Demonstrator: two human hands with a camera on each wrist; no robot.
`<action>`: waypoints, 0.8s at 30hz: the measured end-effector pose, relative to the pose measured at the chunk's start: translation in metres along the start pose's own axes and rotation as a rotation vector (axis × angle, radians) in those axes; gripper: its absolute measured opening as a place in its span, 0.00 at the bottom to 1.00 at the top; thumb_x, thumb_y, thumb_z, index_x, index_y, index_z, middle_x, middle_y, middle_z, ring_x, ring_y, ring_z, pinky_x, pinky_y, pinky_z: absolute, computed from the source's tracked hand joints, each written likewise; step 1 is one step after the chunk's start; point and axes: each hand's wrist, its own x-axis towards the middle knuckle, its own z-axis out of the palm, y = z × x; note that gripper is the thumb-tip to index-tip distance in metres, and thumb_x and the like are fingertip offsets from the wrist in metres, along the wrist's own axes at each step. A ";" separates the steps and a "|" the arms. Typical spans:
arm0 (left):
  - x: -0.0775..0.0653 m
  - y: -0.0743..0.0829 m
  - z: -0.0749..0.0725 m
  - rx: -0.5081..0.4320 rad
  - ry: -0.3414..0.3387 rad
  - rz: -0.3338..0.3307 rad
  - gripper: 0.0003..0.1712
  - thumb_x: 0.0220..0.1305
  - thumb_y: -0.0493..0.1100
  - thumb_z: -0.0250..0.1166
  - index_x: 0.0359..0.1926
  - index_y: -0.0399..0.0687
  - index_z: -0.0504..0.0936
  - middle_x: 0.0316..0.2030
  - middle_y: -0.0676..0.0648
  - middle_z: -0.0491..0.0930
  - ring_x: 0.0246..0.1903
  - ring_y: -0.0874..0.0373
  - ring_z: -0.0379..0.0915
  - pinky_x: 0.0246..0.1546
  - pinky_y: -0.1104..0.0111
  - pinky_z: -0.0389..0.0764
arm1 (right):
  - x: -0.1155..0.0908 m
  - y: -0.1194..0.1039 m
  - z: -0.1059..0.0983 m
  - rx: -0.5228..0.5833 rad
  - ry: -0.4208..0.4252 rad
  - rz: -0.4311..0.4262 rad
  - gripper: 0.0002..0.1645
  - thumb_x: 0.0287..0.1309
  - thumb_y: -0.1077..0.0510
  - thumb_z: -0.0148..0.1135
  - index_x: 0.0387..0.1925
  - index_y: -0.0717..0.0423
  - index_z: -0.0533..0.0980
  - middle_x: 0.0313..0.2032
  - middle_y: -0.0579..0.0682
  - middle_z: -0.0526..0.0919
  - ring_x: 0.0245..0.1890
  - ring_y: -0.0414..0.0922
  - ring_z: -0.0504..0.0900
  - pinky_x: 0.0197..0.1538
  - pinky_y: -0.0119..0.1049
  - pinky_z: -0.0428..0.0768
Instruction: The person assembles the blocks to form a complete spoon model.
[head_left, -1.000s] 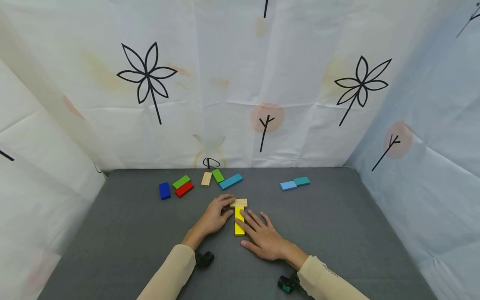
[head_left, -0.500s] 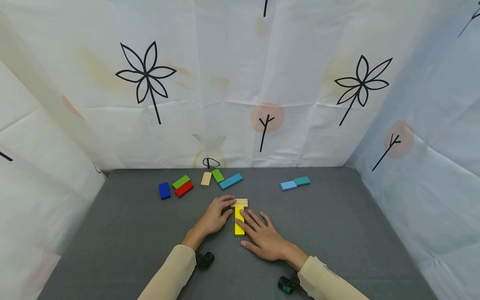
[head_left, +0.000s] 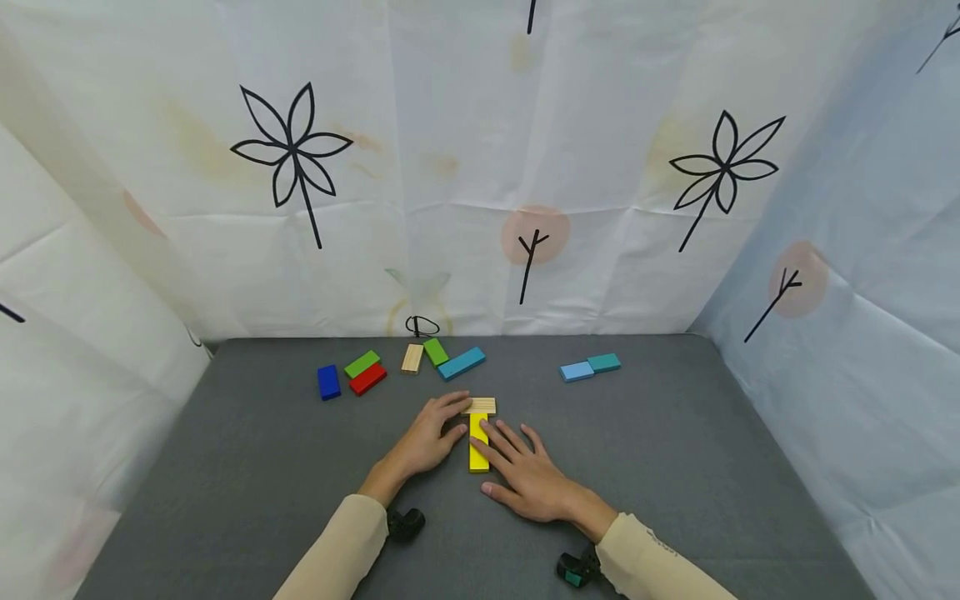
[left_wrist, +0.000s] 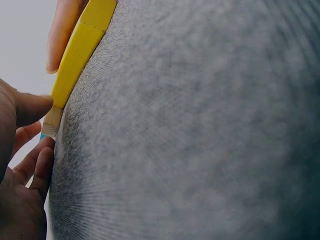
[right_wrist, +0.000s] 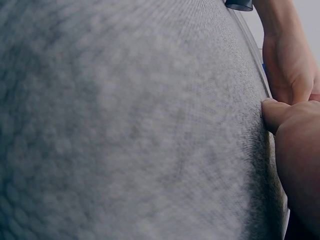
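Observation:
A yellow block (head_left: 478, 454) lies lengthwise on the grey table, and a plain wooden block (head_left: 483, 405) sits crosswise at its far end, so the two form a T. My left hand (head_left: 426, 433) pinches the left end of the wooden block, index finger over its far side and thumb at its near side. In the left wrist view the thumb (left_wrist: 35, 107) is right at the joint between the blocks. My right hand (head_left: 528, 479) lies spread out flat, its index and middle fingertips resting on the yellow block. The right wrist view hides both blocks behind the hands.
At the back left lie a blue block (head_left: 328, 382), a green block (head_left: 363, 364) and a red block (head_left: 368, 379). Further right are a wooden block (head_left: 412, 359), another green block (head_left: 436, 352) and a long blue block (head_left: 462, 363). Light blue (head_left: 577, 372) and teal (head_left: 603, 363) blocks touch at right.
The wooden block and my left fingertips have shifted very slightly to the right since the first frame. My left wrist has moved slightly leftward. My right hand stays in place on the yellow block.

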 end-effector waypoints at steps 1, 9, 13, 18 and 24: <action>0.000 0.000 0.000 -0.005 0.006 -0.001 0.26 0.72 0.38 0.63 0.69 0.42 0.74 0.71 0.45 0.68 0.70 0.42 0.62 0.67 0.42 0.63 | 0.000 0.000 0.000 0.000 0.003 -0.002 0.40 0.78 0.41 0.47 0.82 0.47 0.48 0.81 0.51 0.39 0.80 0.56 0.39 0.73 0.66 0.39; 0.001 -0.006 -0.002 0.011 0.064 -0.013 0.26 0.72 0.38 0.64 0.68 0.40 0.75 0.70 0.43 0.69 0.67 0.42 0.65 0.65 0.43 0.66 | 0.000 -0.001 -0.002 0.075 0.050 0.004 0.40 0.77 0.41 0.49 0.81 0.48 0.50 0.81 0.52 0.41 0.79 0.57 0.43 0.72 0.68 0.41; -0.001 -0.008 -0.003 0.016 0.097 -0.029 0.27 0.72 0.39 0.65 0.69 0.40 0.74 0.69 0.42 0.69 0.66 0.41 0.65 0.65 0.42 0.67 | 0.001 -0.001 -0.004 0.097 0.091 0.008 0.39 0.78 0.43 0.48 0.81 0.48 0.51 0.81 0.53 0.43 0.78 0.57 0.47 0.70 0.69 0.44; -0.002 -0.008 -0.005 0.034 0.105 -0.053 0.28 0.71 0.41 0.66 0.69 0.41 0.75 0.69 0.42 0.70 0.66 0.42 0.65 0.65 0.44 0.67 | 0.003 0.001 -0.003 0.068 0.088 0.016 0.39 0.78 0.42 0.46 0.81 0.46 0.49 0.81 0.51 0.43 0.78 0.56 0.48 0.69 0.68 0.46; -0.001 -0.009 -0.005 0.071 0.085 -0.056 0.28 0.72 0.44 0.66 0.69 0.43 0.75 0.69 0.44 0.70 0.67 0.43 0.64 0.65 0.44 0.67 | 0.005 0.000 -0.002 0.026 0.075 0.018 0.37 0.79 0.41 0.44 0.81 0.47 0.51 0.81 0.50 0.43 0.78 0.57 0.47 0.69 0.68 0.47</action>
